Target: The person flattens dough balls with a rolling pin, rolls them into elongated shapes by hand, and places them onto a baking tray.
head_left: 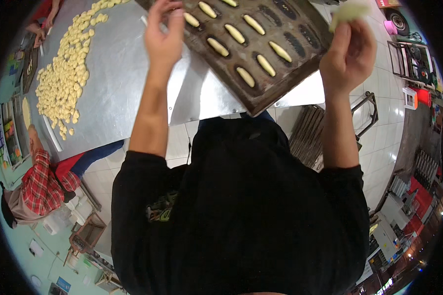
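"Which way do the dough strips [235,33] point?"

"Their long axes slant from upper left to lower right on the dark tray [281,79], its near corner toward the person."

"The hands?"

"Left hand [163,42] loosely spread over the tray's left edge; right hand [350,56] pinching a blurred pale thing [347,14]."

"Around them?"

"A metal table [118,73] with dough lumps [66,83]; white floor tiles [386,112]; a co-worker in plaid [42,182]."

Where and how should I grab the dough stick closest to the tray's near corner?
Probably pinch the stick lightly across its middle, coming from above: it's long and narrow, lies flat, and bare tray around it leaves fingertip room.
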A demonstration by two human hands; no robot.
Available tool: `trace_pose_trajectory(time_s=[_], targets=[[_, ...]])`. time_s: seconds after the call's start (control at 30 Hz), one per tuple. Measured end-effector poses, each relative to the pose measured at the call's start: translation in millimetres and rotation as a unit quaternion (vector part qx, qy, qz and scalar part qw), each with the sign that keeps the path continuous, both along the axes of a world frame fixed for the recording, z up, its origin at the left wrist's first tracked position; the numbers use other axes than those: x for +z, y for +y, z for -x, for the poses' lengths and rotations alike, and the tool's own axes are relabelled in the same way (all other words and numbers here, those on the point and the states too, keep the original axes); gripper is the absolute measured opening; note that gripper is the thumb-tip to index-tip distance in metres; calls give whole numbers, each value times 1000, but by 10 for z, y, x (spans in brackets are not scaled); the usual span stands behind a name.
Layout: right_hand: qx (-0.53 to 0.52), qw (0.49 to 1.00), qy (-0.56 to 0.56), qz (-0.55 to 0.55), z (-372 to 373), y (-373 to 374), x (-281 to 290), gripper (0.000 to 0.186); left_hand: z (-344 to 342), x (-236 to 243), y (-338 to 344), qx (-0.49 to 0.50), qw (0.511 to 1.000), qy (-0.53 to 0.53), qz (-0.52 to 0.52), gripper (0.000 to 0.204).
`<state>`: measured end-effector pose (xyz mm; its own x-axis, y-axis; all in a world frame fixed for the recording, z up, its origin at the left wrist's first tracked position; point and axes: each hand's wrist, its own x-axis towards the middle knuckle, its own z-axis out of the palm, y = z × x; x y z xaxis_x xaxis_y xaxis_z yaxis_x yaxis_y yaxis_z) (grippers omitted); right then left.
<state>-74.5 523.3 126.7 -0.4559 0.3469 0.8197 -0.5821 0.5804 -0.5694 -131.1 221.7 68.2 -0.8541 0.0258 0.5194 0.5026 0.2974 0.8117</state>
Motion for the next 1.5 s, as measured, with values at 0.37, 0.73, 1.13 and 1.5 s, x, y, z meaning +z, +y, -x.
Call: trace_pose_trajectory(time_s=[0.37,0.73,1.13,1.5], targets=[[100,777,-533,-320,74,878,-756,26,424,-585,1972,-300,862,0,409,31],[69,767,-516,-374,163,806,-888,18,586,-590,1939,-325,840,23,434,30],[125,695,-616,-350,25,248,-745,27,304,-398,1613,-361,816,-72,446,25],[126,827,-439,-327,-27,-63,-655,24,106,-404,1123,-271,908,23,318,37]])
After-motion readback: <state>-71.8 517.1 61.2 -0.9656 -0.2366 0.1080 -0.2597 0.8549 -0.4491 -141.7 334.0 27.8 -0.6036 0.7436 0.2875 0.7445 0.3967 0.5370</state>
